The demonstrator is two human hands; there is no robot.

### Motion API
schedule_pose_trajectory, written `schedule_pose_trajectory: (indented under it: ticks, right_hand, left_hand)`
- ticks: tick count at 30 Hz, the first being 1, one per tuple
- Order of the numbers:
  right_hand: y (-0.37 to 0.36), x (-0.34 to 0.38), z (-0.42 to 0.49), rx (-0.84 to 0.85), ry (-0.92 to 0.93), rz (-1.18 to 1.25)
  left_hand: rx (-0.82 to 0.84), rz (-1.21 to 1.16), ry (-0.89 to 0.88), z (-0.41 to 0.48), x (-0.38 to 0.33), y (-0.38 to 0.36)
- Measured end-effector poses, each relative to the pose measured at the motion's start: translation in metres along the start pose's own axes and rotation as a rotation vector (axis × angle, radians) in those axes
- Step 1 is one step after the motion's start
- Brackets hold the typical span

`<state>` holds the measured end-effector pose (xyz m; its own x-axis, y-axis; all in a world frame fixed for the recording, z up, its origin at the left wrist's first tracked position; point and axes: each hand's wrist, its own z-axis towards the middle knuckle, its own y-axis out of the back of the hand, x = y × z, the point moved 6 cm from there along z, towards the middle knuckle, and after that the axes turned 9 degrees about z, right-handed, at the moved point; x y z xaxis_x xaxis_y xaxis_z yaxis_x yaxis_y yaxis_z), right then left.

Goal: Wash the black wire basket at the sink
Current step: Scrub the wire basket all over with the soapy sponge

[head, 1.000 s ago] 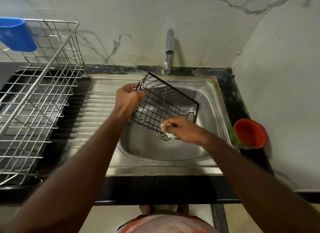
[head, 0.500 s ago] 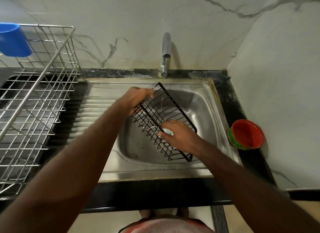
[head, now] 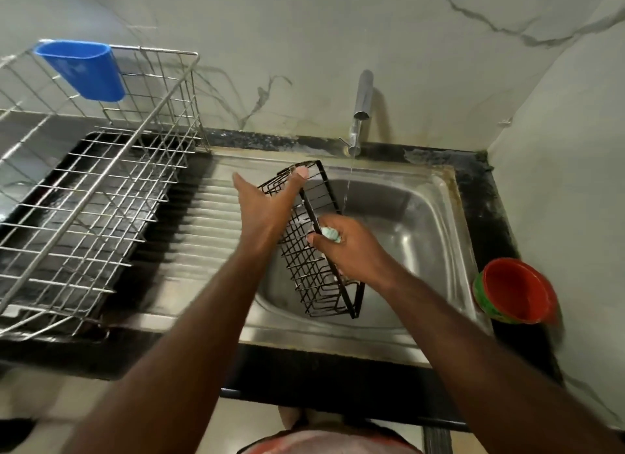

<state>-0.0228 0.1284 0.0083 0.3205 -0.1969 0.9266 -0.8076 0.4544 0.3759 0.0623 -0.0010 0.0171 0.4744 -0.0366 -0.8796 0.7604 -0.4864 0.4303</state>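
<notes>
The black wire basket (head: 306,267) stands tilted on its long side over the steel sink (head: 419,223), one end up near the tap. My left hand (head: 267,206) holds its upper far end, thumb over the top rim. My right hand (head: 348,247) is closed on a pale green scrub pad (head: 330,233) and presses it against the basket's rim. A thin stream of water falls from the tap (head: 362,95) just right of the basket.
A steel dish rack (head: 94,190) with a blue cup (head: 84,69) hung on it fills the left counter. A red and green bowl (head: 514,289) sits on the black counter right of the sink. The ribbed drainboard (head: 199,230) lies between rack and sink.
The basket has turned from lying flat to standing on its side. My left hand shifted to its upper end. My right hand with the pad moved up onto the rim.
</notes>
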Motion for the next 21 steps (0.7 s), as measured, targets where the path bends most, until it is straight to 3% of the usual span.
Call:
schedule_pose_trajectory:
  ticks: [5,8,12,15,18,21]
  right_hand:
    - [-0.019,0.004,0.009,0.107,0.001,-0.026]
    - [-0.02,0.006,0.01,0.161,0.009,-0.004]
    - [-0.018,-0.009,0.006,0.261,-0.15,0.357]
    - [-0.006,-0.04,0.005,0.234,-0.319,0.496]
    - [-0.005,-0.066,-0.001,0.29,-0.398,0.369]
    - [-0.009,-0.072,-0.005,0.36,-0.278,0.091]
  left_hand:
    - [-0.16,-0.062,0.23,-0.009,0.021,-0.002]
    - [-0.257,-0.092,0.21,-0.014,0.023,0.004]
    - [-0.322,-0.232,0.135,-0.015,0.021,0.008]
    - [-0.328,-0.37,0.126,-0.01,0.026,0.013]
    - [-0.321,-0.463,0.118,-0.008,0.031,0.01]
    - [-0.306,-0.502,0.076,-0.005,0.031,0.004]
